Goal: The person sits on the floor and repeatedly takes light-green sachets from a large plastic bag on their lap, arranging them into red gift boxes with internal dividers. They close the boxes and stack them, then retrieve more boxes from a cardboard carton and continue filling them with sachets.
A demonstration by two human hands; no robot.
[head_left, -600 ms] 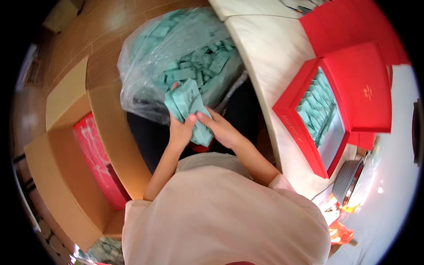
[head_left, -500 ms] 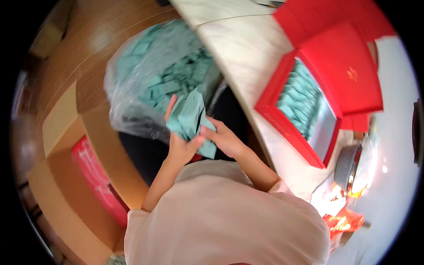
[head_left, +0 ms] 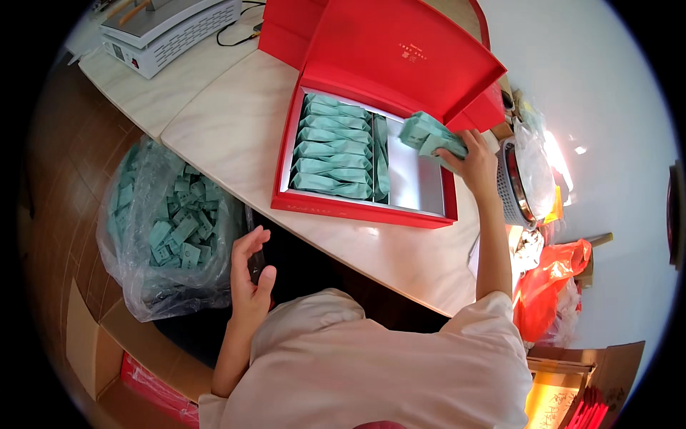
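Over the right part of a red gift box (head_left: 364, 214), my right hand (head_left: 477, 163) grips a small bunch of teal paper packets (head_left: 426, 134). The box lies open on the table with its lid (head_left: 407, 53) tipped back. Teal packets (head_left: 332, 149) fill its left part in a stacked row, and more stand on edge (head_left: 381, 157) beside them. Under the held bunch, the pale bottom of the box's right part shows. My left hand (head_left: 250, 275) hovers at the table's near edge, fingers apart and holding nothing. To its left, a clear plastic bag (head_left: 136, 272) contains many loose teal packets (head_left: 187, 227).
A white machine (head_left: 175, 36) with a metal top stands at the table's far left. A cardboard carton (head_left: 86, 336) with a red wrapped item (head_left: 153, 386) sits at lower left. Past the box's right side are a grey basket (head_left: 513, 182) and a red plastic bag (head_left: 547, 293).
Both hands were together on the teal packets above the plastic bag. Now my right hand has carried a bunch over the red box, and my left has let go. The view has turned toward the table.
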